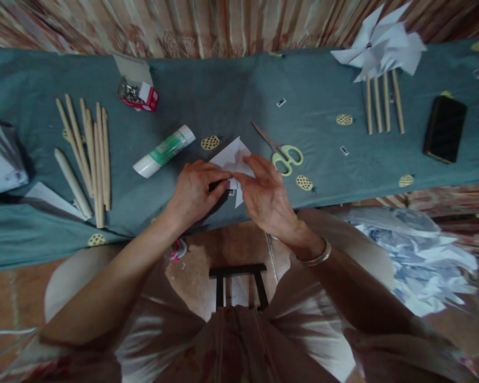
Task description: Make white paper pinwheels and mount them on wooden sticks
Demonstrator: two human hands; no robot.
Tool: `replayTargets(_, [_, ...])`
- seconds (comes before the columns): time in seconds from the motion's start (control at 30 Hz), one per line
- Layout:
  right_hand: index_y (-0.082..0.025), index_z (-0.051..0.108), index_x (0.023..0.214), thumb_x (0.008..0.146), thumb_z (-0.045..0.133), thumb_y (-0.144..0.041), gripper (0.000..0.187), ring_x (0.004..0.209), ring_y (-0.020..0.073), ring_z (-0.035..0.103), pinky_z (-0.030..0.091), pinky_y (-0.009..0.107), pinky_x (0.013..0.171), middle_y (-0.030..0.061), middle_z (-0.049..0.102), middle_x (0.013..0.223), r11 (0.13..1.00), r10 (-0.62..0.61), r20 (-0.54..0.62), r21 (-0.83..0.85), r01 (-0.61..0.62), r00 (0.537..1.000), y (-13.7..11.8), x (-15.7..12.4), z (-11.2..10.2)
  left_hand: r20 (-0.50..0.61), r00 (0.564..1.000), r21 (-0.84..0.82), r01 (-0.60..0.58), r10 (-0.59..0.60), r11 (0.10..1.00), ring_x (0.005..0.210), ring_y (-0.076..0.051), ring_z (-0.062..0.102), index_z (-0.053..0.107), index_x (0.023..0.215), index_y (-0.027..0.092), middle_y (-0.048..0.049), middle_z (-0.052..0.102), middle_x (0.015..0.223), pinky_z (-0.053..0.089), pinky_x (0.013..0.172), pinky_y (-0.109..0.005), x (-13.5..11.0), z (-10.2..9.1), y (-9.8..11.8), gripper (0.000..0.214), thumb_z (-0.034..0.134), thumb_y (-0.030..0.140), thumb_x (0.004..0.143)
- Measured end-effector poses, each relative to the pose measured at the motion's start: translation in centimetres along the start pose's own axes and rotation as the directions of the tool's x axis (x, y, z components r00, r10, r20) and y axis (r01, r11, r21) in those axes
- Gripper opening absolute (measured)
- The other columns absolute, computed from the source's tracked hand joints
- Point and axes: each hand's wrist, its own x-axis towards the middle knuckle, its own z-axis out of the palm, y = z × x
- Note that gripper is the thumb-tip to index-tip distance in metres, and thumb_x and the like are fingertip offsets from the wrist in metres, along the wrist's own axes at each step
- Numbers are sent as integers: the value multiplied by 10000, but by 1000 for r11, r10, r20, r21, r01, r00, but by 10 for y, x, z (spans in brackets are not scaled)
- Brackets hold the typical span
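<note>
A folded white paper piece (232, 157) lies on the teal cloth (223, 90) at the table's near edge. My left hand (193, 191) pinches its lower edge, fingers closed against the paper. My right hand (265, 194) presses on the paper from the right, fingers curled over it. Green-handled scissors (281, 151) lie just right of the paper. A white and green glue stick (164, 151) lies to its left.
Wooden sticks (90, 154) lie at the left, a red box of pins (138, 90) behind them. Finished white paper pinwheels (381, 45) on sticks rest at the back right, beside a black phone (444, 129). Paper scraps (423, 255) pile up at the right.
</note>
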Motion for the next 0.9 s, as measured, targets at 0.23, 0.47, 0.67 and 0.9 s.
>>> replayTargets(0.23, [-190,640,1188,914,407,-81,376,1418,280,377,414,500,1111,120,516,1447,999,-19,26,-51,21,999,-2,3,3,-37,999,-58,-4,2,998,861,-204,670,753,971,239,-44,755,949,495,835,-375,-1,3,-2,206,565,274,896])
replayTargets(0.47, [-175,659,1138,928,415,-95,331,1452,289,342,387,520,1122,131,509,1465,999,-32,63,-28,33,998,-1,8,9,-101,995,-64,-6,-1,998,861,-202,655,737,938,243,-48,725,942,499,812,-370,-4,5,0,184,564,290,900])
replayTargets(0.67, [-138,633,1185,924,383,-84,365,1458,274,326,370,515,1129,148,528,1448,995,-93,36,-32,94,995,-1,5,14,-160,987,-40,-27,20,999,902,-212,633,723,949,245,-51,697,946,484,833,-377,-7,2,4,203,530,303,920])
replayTargets(0.9, [-178,656,1176,922,390,-102,376,1440,279,350,392,523,1102,116,547,1425,999,-45,-1,8,45,999,7,5,10,-201,978,-2,-63,62,998,921,-210,625,704,1018,235,-57,681,954,490,840,-369,-9,4,5,247,489,340,960])
